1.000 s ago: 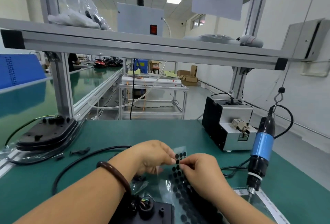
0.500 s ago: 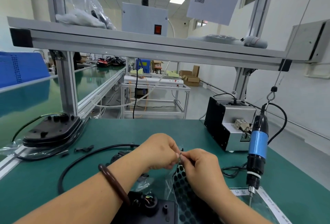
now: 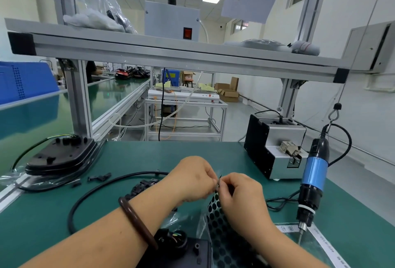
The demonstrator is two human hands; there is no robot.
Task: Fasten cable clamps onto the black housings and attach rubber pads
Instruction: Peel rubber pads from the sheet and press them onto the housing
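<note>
A clear sheet of round black rubber pads [image 3: 215, 214] stands on edge between my hands. My left hand [image 3: 192, 179] and my right hand [image 3: 241, 195] both pinch its top edge, fingertips nearly touching. Below my wrists lies a black housing [image 3: 188, 250] with a cable gland and coloured wires. Its black cable [image 3: 85, 199] loops left over the green mat. Small black cable clamps [image 3: 99, 177] lie loose on the mat at the left; more black parts [image 3: 143, 185] sit behind my left forearm.
A stack of black housings [image 3: 59, 156] in plastic sits at the far left. A grey and black screw feeder [image 3: 275, 152] stands at the right. A blue electric screwdriver [image 3: 313, 180] hangs beside it, tip down. An aluminium shelf [image 3: 171, 54] spans overhead.
Both hands have lifted the pad sheet's top edge and drawn together on it; the sheet has turned from facing me to nearly edge-on. The view has tilted up a little.
</note>
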